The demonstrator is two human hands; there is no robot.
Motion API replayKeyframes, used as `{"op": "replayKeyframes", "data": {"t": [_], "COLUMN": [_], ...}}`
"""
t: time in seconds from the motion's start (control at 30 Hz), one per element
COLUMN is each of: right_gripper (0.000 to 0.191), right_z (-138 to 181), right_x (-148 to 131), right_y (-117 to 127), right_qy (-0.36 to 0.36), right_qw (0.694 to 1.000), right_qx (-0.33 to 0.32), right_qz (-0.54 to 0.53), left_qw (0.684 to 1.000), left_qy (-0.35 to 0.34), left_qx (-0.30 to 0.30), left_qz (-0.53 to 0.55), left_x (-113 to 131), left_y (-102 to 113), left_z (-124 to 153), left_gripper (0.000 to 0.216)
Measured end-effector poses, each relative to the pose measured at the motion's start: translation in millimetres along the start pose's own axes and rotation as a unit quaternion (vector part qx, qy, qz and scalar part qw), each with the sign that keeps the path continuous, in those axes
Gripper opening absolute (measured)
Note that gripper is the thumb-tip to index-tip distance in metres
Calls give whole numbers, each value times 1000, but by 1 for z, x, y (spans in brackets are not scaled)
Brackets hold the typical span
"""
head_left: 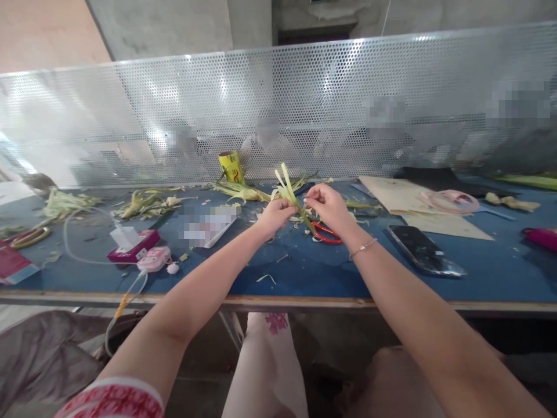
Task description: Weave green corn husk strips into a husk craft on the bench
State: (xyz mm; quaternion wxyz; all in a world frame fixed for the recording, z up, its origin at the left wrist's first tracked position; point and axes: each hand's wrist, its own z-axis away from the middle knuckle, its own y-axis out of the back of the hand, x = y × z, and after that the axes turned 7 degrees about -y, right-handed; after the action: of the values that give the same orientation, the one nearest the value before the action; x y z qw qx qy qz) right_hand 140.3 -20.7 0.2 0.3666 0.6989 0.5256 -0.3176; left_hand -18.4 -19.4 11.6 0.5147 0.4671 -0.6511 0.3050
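Several flat, pale strips of a green plant stalk (288, 187) stand up out of the left hand (276, 215), over the middle of the blue table (313, 278). That hand's grip is closed on the stalk, and its fingers hide the part they hold. Just beside it, the right hand (329, 206) brings thumb and fingertip nearly together; from where I stand I cannot tell whether this grip has hold of anything. Scissors (329, 234) show smooth red loops close by, their blades hard to make out. Limp, fibrous peelings (150, 204) lie in loose heaps. A whitish object (223, 225) to the left is too blurred to identify. On the right are a glossy black phone (420, 249) and a stiff buff sheet (389, 196), partly covered. Behind rises a perforated metal panel (304, 87), with only dim shapes beyond.
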Motion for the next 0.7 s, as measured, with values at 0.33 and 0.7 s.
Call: {"op": "replayKeyframes", "data": {"t": [0.33,0.7], "right_gripper": [12,28], "right_z": [-6,-6], "right_x": [2,7], "right_y": [6,1], "right_qy": [-9,-85], "right_qw": [999,991], "right_qx": [35,12], "right_qz": [-13,-103], "left_qw": [990,992], "left_qy": [22,11], "left_qx": [73,94], "left_qz": [119,89], "left_x": [7,9], "left_y": [-2,-4], "left_z": [0,2], "left_gripper": [31,28]}}
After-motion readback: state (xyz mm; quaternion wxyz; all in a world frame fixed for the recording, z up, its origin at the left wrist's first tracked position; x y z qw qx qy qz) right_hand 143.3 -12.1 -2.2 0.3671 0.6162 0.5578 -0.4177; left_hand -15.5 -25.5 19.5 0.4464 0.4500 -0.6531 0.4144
